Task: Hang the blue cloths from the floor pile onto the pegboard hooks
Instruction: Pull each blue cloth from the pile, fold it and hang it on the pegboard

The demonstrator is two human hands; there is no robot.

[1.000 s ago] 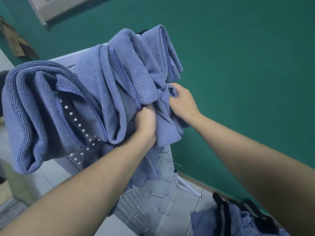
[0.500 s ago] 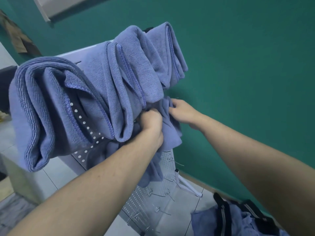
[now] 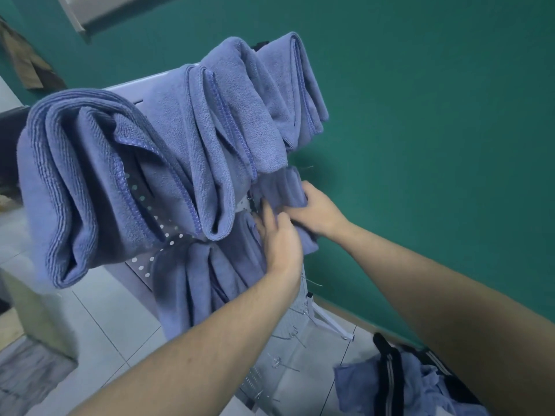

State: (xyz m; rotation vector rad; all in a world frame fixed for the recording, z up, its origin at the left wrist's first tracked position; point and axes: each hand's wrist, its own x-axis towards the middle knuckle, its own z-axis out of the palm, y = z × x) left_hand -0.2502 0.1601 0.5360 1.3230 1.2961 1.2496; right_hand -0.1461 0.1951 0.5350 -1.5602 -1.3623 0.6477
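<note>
Several blue cloths (image 3: 186, 151) hang folded over hooks along the top of a white pegboard (image 3: 156, 217). Below them another blue cloth (image 3: 204, 283) hangs at mid-height of the board. My right hand (image 3: 315, 208) grips the upper right edge of this cloth against the board. My left hand (image 3: 279, 235) lies beside it with straight fingers touching the same cloth. Bare wire hooks (image 3: 285, 364) stick out lower on the board. The floor pile of blue cloths (image 3: 375, 385) sits at the bottom right.
A green wall (image 3: 420, 115) stands right behind the pegboard. Black striped fabric (image 3: 390, 370) lies mixed into the floor pile. The floor is pale tile (image 3: 99, 319). A white support leg (image 3: 330, 322) of the board reaches toward the pile.
My left hand has let go of the bunched cloth and opened, its fingers now straight against it. My right hand has shifted lower and still grips the cloth's edge. The view has swung slightly.
</note>
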